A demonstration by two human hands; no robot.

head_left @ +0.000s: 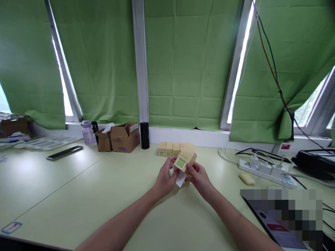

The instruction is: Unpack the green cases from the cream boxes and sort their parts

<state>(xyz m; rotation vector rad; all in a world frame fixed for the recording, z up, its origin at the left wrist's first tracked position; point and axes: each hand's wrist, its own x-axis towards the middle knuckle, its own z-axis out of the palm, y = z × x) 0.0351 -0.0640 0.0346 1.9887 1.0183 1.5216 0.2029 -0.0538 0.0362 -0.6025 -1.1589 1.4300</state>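
A small tan cardboard box point(184, 160) with a green-and-white label is held tilted above the table between both hands. My left hand point(166, 177) grips its left side, fingers behind it and thumb near the lower edge. My right hand point(199, 177) closes on the right side, with its thumb on the front face near the label. From the lower end of the box hangs a white flap or paper point(181, 178). Just behind stands a row of several similar tan boxes point(169, 149), partly hidden by the held one.
At the back left are an open brown carton point(123, 141), a smaller carton point(104, 141), a black cylinder point(144, 135), a purple bottle point(88, 132) and a phone point(65, 152). On the right lie a power strip point(267, 172) with cables, a cream-coloured rounded object point(247, 179) and a partly blurred dark flat device point(264, 216).
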